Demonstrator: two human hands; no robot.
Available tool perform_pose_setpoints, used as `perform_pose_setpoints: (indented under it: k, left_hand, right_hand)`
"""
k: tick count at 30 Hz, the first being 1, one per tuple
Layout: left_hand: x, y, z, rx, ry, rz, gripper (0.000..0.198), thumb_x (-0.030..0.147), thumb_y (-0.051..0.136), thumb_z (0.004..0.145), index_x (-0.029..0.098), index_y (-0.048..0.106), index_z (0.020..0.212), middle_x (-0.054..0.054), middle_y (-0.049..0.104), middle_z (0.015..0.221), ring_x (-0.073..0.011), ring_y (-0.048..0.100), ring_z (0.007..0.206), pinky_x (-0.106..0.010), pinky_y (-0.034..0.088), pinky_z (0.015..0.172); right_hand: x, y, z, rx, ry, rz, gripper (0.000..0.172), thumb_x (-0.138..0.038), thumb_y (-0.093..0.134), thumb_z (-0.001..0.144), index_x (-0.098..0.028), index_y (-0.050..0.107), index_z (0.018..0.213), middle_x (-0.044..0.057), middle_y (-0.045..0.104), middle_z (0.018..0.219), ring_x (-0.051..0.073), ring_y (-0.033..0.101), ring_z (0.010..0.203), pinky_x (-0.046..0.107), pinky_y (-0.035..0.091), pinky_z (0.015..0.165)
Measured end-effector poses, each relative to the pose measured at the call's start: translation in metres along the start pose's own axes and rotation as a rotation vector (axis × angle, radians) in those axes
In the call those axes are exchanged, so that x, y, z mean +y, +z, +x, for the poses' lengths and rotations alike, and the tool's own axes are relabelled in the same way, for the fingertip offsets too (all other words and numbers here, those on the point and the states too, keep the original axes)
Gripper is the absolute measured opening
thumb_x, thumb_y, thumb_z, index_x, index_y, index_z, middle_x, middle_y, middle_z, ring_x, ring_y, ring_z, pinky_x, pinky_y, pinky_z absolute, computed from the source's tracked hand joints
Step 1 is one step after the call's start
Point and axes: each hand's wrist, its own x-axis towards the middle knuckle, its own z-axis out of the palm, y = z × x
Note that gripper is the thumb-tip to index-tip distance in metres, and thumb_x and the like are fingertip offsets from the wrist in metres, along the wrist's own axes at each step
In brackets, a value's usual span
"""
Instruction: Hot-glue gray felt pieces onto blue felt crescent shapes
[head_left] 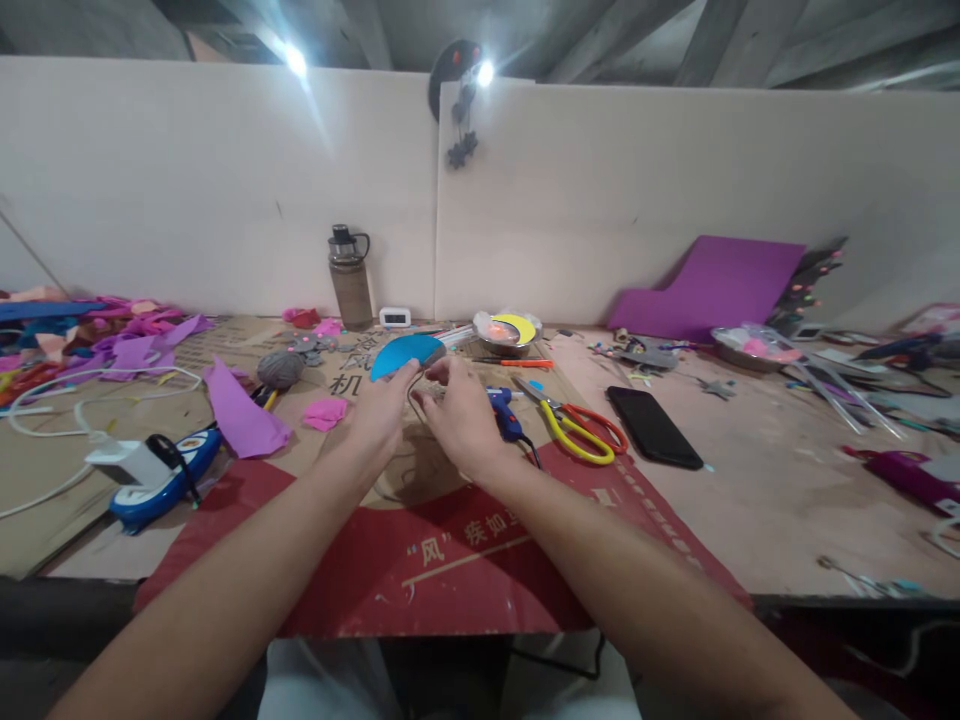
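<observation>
My left hand (381,408) is closed on the lower edge of a blue half-round piece (405,354), held up above the cardboard. Close beside it, my right hand (461,408) has its thumb and fingers pinched on a thin dark cord or wire (415,397) that loops down between the two hands. Just right of my right hand lies a blue glue gun (507,415), partly hidden by it. Scissors with yellow handles (581,440) and a red-orange-handled pair (604,420) lie crossed further right.
Red and brown cardboard (465,560) covers the table's middle. A black phone (654,428) lies at right, a blue power strip (166,492) at left. Behind stand a bottle (351,285) and a metal bowl (506,345). Grey yarn (280,369) and purple felt (244,415) lie left.
</observation>
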Motion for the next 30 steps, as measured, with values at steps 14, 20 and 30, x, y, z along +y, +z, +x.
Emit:
perform_pose_setpoints:
  k: [14,20,30]
  left_hand:
    - [-0.006,-0.007,0.007,0.051,0.055,0.16,0.024,0.038,0.071,0.067,0.015,0.066,0.068,-0.004,0.068,0.073,-0.0141,0.058,0.068,-0.027,0.039,0.065]
    - [-0.005,-0.002,-0.002,-0.103,0.003,-0.019,0.023,0.035,0.075,0.064,0.015,0.066,0.072,-0.003,0.067,0.075,-0.0112,0.057,0.065,-0.025,0.039,0.063]
    - [0.034,-0.031,0.024,-0.555,-0.277,0.049,0.031,0.037,0.07,0.07,0.014,0.071,0.091,-0.01,0.072,0.083,-0.0179,0.066,0.072,-0.029,0.05,0.067]
  right_hand:
    - [0.011,0.008,0.01,-0.009,0.313,0.389,0.016,-0.019,0.046,0.076,-0.021,0.046,0.092,-0.004,0.05,0.071,0.012,0.05,0.061,0.027,0.043,0.062]
    - [0.013,-0.017,0.021,-0.017,0.219,0.224,0.032,-0.04,0.056,0.077,-0.016,0.058,0.099,-0.001,0.054,0.072,0.014,0.048,0.066,0.027,0.038,0.063]
    - [0.025,-0.052,0.034,-0.278,0.159,0.11,0.023,-0.034,0.054,0.079,-0.017,0.061,0.067,-0.002,0.055,0.063,0.011,0.044,0.058,0.024,0.032,0.056]
